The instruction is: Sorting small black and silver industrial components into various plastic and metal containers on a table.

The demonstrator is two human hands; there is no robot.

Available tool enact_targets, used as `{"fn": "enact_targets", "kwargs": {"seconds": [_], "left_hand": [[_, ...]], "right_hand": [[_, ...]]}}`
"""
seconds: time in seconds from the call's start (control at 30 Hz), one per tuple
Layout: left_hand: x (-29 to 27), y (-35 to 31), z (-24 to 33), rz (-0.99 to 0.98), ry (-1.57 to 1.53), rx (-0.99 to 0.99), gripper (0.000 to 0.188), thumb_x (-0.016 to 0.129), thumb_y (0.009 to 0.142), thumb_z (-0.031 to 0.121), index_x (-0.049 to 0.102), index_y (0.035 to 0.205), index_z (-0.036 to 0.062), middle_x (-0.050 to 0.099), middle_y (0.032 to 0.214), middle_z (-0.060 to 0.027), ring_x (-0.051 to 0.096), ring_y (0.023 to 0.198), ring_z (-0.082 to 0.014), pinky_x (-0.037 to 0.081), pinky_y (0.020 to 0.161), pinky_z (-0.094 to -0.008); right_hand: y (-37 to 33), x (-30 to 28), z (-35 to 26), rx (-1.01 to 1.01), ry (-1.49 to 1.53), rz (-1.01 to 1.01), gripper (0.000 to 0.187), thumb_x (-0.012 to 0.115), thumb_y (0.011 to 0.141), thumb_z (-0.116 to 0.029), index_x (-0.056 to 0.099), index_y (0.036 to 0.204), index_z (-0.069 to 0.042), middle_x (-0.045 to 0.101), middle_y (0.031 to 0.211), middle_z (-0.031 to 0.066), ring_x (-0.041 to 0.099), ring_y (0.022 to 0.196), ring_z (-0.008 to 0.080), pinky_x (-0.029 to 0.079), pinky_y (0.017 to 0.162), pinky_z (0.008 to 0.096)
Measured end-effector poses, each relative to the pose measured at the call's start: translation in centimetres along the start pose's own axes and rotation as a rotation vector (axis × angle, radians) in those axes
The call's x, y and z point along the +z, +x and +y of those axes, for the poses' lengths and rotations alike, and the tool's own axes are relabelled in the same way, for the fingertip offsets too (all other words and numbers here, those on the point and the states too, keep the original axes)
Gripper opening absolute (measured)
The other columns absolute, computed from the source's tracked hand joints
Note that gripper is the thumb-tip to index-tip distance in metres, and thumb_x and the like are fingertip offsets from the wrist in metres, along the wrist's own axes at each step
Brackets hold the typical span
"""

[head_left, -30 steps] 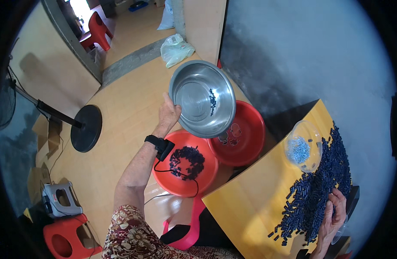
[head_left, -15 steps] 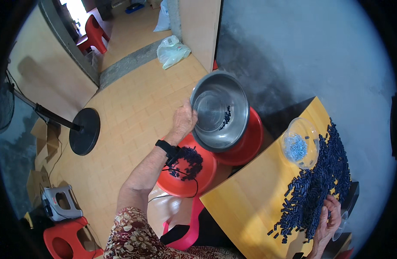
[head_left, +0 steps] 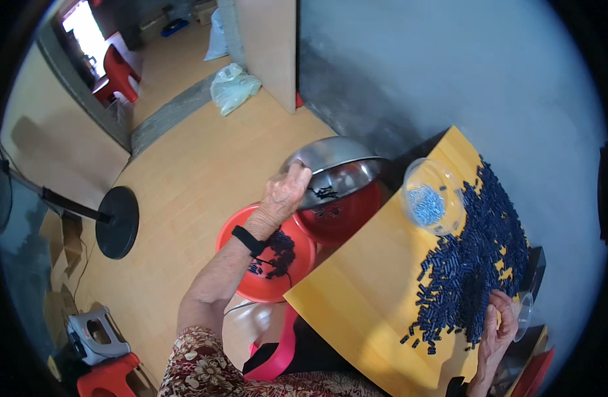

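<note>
Beside the tabletop (head_left: 363, 284), the left hand (head_left: 285, 195)'s grip pinched a tilted bowl (head_left: 333, 153). On the tabletop, the right hand (head_left: 499, 327) met dark pieces (head_left: 456, 278); its grip I could not tell.

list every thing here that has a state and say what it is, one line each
dark pieces: mostly heaped loose on the table
steel bowl: steeply tilted, some dark pieces inside
left hand: closed on the steel bowl's rim
right hand: fingers bent at the heap, grip unclear
tub: uncovered, partly filled with bluish pieces
near basin: holding dark pieces
far basin: partly hidden
</note>
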State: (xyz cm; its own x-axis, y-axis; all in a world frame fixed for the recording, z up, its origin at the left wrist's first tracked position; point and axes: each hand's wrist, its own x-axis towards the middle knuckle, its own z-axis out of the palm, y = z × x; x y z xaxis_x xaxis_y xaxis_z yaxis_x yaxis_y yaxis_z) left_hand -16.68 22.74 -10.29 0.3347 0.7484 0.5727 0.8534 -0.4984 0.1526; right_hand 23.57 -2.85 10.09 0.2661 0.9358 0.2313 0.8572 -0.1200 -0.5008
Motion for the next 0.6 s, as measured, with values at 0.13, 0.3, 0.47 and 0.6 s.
{"fn": "enact_targets", "kwargs": {"seconds": [0.13,0.3,0.47,0.6], "left_hand": [[-1.5,1.1,-1.0,0.009,0.135,0.022,0.014,0.056,0.086,0.007,0.053,0.099,0.0096,0.06,0.118,-0.0155,0.067,0.068,-0.0282,0.056,0.059,-0.0407],[-2.6,3.0,-1.9,0.044,0.217,-0.008,0.018,0.056,0.086,0.007,0.053,0.104,0.0107,0.061,0.121,-0.0123,0.066,0.067,-0.031,0.056,0.059,-0.0418],[-2.2,4.0,-1.4,0.221,0.087,0.006,0.018,0.058,0.088,0.009,0.055,0.106,0.011,0.063,0.112,-0.0118,0.065,0.066,-0.0321,0.054,0.057,-0.0436],[-4.3,3.2,-3.3,0.162,0.162,-0.213,0.016,0.057,0.095,0.013,0.055,0.11,0.0118,0.061,0.099,-0.0136,0.065,0.075,-0.0362,0.052,0.057,-0.0465]], "right_hand": [[-0.2,-0.4,-0.8,0.03,0.014,0.042,0.015,0.061,0.091,-0.007,0.066,0.098,0.005,0.067,0.109,0.0158,0.062,0.103,0.0273,0.045,0.095,0.0359],[-1.7,-1.1,0.5,0.057,0.105,0.073,0.017,0.063,0.094,-0.012,0.066,0.098,0.005,0.067,0.108,0.0156,0.063,0.102,0.026,0.046,0.092,0.0359],[-4.5,-2.1,2.9,0.139,0.123,0.132,0.018,0.063,0.093,-0.01,0.067,0.102,0.006,0.068,0.106,0.0159,0.063,0.104,0.0265,0.046,0.095,0.0357],[-4.7,-2.7,2.6,0.162,0.165,0.153,0.015,0.062,0.095,-0.007,0.066,0.101,0.006,0.068,0.103,0.0128,0.062,0.098,0.0201,0.047,0.087,0.0307]]}}
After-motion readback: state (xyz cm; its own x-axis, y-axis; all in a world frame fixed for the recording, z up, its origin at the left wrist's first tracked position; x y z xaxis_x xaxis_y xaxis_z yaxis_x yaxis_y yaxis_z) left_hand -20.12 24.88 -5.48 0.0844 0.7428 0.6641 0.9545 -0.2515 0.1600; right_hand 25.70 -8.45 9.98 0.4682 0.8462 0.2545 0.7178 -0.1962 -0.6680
